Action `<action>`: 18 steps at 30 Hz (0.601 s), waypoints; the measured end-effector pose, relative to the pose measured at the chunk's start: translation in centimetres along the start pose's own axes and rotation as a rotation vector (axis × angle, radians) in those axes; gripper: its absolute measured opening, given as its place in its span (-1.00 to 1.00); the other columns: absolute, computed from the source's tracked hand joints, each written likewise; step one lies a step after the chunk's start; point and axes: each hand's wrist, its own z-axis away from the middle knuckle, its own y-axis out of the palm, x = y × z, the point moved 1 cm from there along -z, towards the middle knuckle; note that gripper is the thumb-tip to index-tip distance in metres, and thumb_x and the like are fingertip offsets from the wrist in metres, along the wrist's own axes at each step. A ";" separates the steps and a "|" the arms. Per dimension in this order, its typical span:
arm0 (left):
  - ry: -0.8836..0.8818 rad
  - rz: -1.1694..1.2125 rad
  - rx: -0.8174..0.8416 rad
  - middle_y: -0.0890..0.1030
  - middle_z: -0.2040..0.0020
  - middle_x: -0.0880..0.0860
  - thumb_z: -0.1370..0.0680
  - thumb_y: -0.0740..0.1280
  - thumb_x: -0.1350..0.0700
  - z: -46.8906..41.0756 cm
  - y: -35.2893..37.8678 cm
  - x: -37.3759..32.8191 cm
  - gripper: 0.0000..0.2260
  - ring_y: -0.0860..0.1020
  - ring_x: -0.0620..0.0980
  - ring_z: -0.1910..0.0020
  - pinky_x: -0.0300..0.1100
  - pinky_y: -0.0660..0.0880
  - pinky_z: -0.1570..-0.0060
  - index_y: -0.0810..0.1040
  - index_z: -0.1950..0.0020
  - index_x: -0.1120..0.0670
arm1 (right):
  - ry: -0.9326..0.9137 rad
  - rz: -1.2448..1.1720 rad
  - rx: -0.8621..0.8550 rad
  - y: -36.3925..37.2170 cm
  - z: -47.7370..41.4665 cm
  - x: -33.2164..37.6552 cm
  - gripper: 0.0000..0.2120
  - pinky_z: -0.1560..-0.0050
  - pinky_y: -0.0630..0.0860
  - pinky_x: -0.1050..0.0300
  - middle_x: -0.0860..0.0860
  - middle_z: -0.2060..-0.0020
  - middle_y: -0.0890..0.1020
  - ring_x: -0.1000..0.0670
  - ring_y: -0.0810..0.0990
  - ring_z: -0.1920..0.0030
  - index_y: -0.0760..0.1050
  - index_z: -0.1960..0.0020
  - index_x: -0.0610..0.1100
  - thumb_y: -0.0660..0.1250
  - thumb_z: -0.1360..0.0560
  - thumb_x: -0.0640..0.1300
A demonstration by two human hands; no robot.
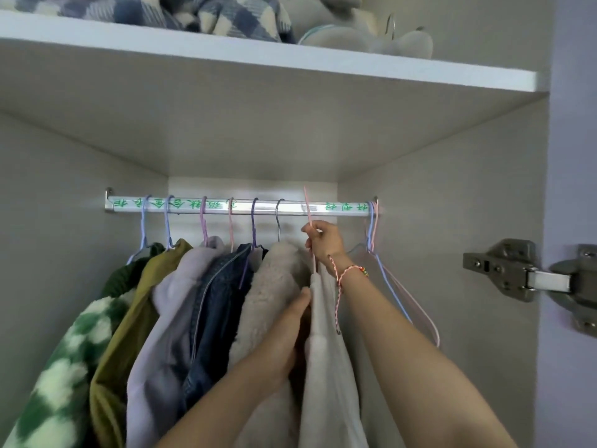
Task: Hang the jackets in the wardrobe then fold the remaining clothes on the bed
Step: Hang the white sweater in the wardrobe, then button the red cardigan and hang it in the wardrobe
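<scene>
Cream jacket (326, 350) held up at the wardrobe rail (339, 208)

Left hand (281, 337), fingers flat, presses the fleece coat (271, 286) aside. The jacket hangs just right of it, and the right hand (323, 242) pinches its pink hanger (308, 208) above. The hook looks unseated, so letting go early would probably drop it.
</scene>
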 end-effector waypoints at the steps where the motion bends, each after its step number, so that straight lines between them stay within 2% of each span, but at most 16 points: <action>1: 0.029 -0.001 0.076 0.65 0.03 0.10 -0.63 0.10 -0.01 0.8 0.3 -0.2 -0.68 0.62 -0.09 0.09 -0.23 0.52 0.01 0.59 -0.09 0.10 | 0.023 -0.002 -0.004 0.0 -0.2 -0.6 -0.78 0.36 0.39 0.20 -0.02 0.42 0.46 0.05 0.42 0.43 0.49 0.20 -0.12 0.18 -0.58 -0.26; 3: 0.013 -0.067 0.199 0.67 0.01 0.06 -0.61 0.15 -0.05 2.4 0.3 -0.5 -0.70 0.60 -0.03 -0.06 -0.12 0.46 -0.20 0.60 -0.09 0.08 | 0.075 0.007 -0.023 0.0 0.0 -2.2 -0.81 0.35 0.40 0.19 -0.03 0.43 0.47 0.04 0.42 0.44 0.50 0.16 -0.16 0.17 -0.58 -0.25; 6: 0.036 -0.286 0.208 0.65 -0.08 0.04 -0.56 0.28 0.00 2.4 -0.5 0.9 -0.81 0.60 -0.05 -0.07 -0.06 0.45 -0.24 0.58 -0.10 0.03 | 0.107 -0.036 -0.053 -0.1 0.9 -3.4 -0.87 0.29 0.40 0.17 -0.04 0.44 0.46 0.05 0.42 0.41 0.49 0.10 -0.16 0.19 -0.58 -0.23; 8: 0.032 -0.396 0.177 0.65 -0.08 -0.02 -0.38 0.37 -0.13 2.4 -1.1 1.9 -0.60 0.60 -0.04 -0.07 -0.01 0.47 -0.22 0.56 -0.17 -0.04 | 0.124 -0.021 -0.042 0.0 1.3 -2.9 -0.93 0.29 0.43 0.18 -0.06 0.38 0.49 0.02 0.47 0.37 0.46 0.00 -0.18 0.21 -0.56 -0.26; 10: 0.023 -0.400 0.153 0.63 -0.10 -0.09 -0.21 0.34 -0.29 2.7 -1.7 2.4 -0.40 0.59 -0.05 -0.11 -0.02 0.45 -0.24 0.54 -0.21 -0.11 | 0.148 0.158 0.009 0.2 1.9 -2.2 -0.73 0.08 0.52 0.05 -0.15 0.17 0.55 -0.11 0.56 0.16 0.40 -0.20 -0.22 0.25 -0.50 -0.29; 11: 0.021 -0.386 0.147 0.63 -0.12 -0.11 -0.20 0.32 -0.32 2.7 -1.9 2.7 -0.39 0.57 -0.07 -0.13 -0.03 0.43 -0.26 0.54 -0.20 -0.13 | 0.146 0.347 0.018 0.3 2.7 -1.7 -0.62 -0.07 0.49 0.00 -0.20 0.00 0.53 -0.18 0.54 -0.01 0.34 -0.29 -0.22 0.25 -0.48 -0.27; 12: 0.014 -0.386 0.147 0.62 -0.13 -0.12 -0.22 0.30 -0.34 3.0 -2.1 2.8 -0.43 0.56 -0.09 -0.14 -0.05 0.41 -0.28 0.55 -0.17 -0.15 | 0.117 0.545 -0.008 0.2 4.0 -0.8 -0.55 -0.19 0.42 -0.01 -0.21 -0.14 0.45 -0.22 0.46 -0.15 0.28 -0.35 -0.21 0.25 -0.48 -0.24; 14: 0.017 -0.396 0.135 0.62 -0.11 -0.10 -0.25 0.28 -0.34 3.4 -2.6 2.4 -0.53 0.55 -0.09 -0.16 -0.05 0.38 -0.30 0.61 -0.05 -0.15 | -0.089 0.815 -0.063 1.1 6.8 1.9 -0.51 -0.25 0.29 0.00 -0.16 -0.26 0.34 -0.19 0.33 -0.27 0.22 -0.41 -0.16 0.22 -0.51 -0.20; 16: -0.004 -0.298 0.154 0.68 0.03 -0.06 -0.28 0.34 -0.26 4.1 -3.3 2.3 -0.62 0.58 -0.06 -0.07 -0.09 0.42 -0.23 0.68 0.09 -0.04 | -0.313 0.760 0.011 2.1 9.6 5.4 -0.60 -0.24 0.28 0.05 -0.11 -0.25 0.37 -0.11 0.33 -0.26 0.30 -0.37 -0.12 0.19 -0.54 -0.18; 18: -0.041 -0.258 0.138 0.68 0.21 -0.13 -0.41 0.35 -0.23 6.3 -4.8 1.4 -0.71 0.61 -0.14 0.11 -0.20 0.51 -0.02 0.65 0.13 -0.03 | -0.445 0.547 0.217 3.3 11.9 8.4 -0.72 -0.20 0.37 0.12 -0.07 -0.16 0.47 -0.03 0.42 -0.17 0.44 -0.25 -0.09 0.21 -0.55 -0.13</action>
